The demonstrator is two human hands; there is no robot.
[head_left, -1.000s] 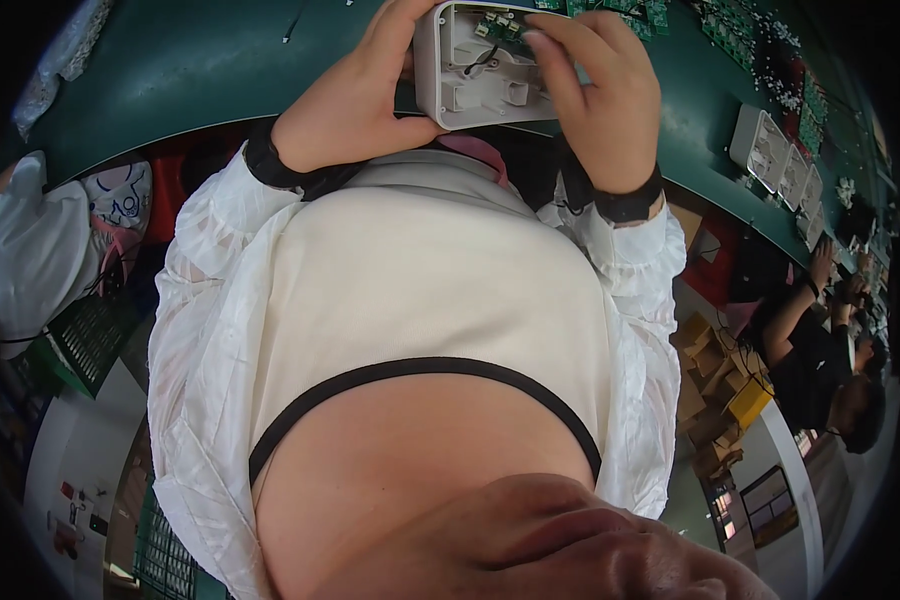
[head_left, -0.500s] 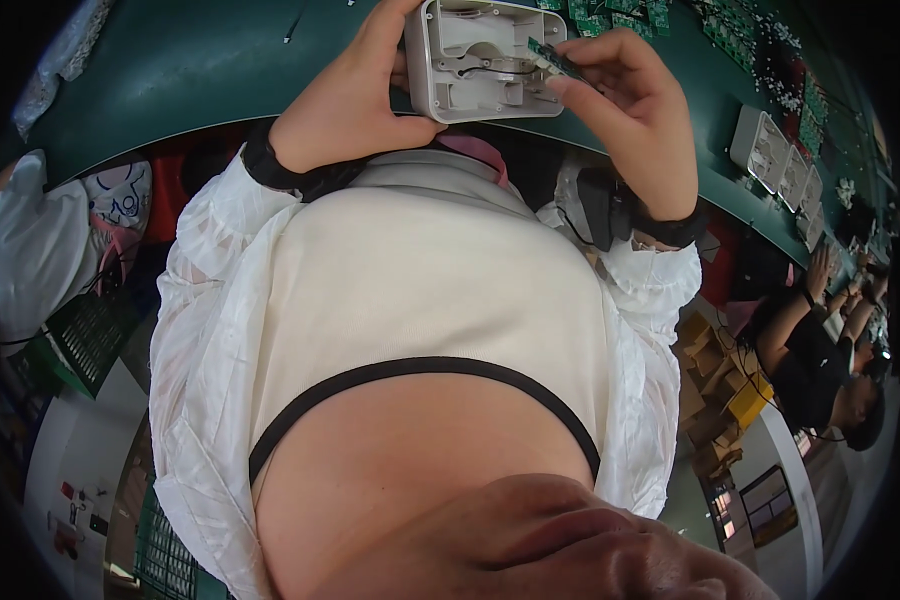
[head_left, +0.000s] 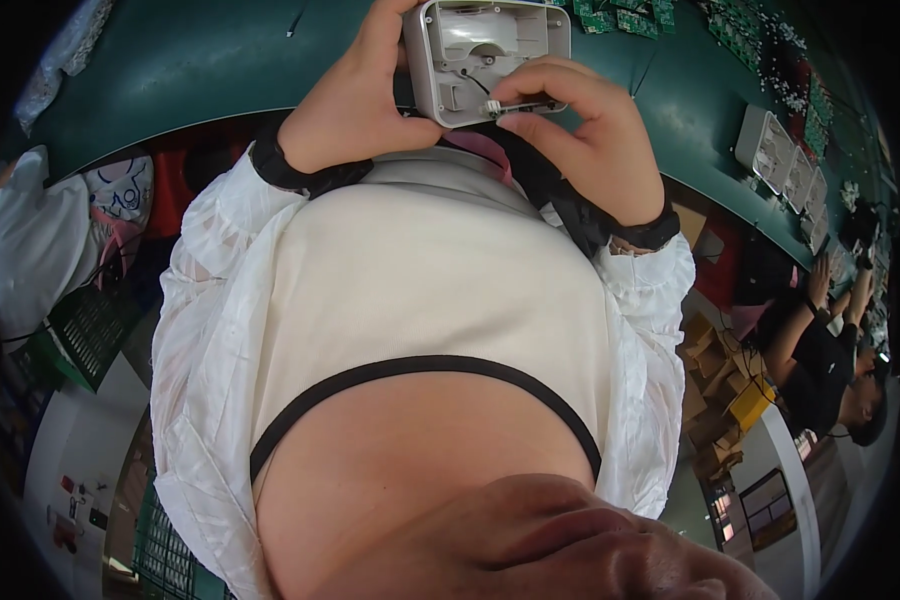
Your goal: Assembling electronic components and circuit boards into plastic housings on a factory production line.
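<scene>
My left hand is closed on the left side of a white plastic housing, its thumb along the near edge. The housing's open side faces up, showing ribs, posts and a short black cable. In my right hand, a small circuit board is pinched between thumb and fingers, seen nearly edge-on, with a white connector at its left end. It sits over the near right part of the housing. Whether it touches the inside, I cannot tell.
Green circuit boards lie on the green table beyond the housing and to the right. More white housings stand in a row at the right. A clear plastic bag lies far left. Another person works at the right.
My right hand has brought the circuit board left and nearer to me, down toward the housing's near side, and turned it more edge-on. My left hand still holds the housing.
</scene>
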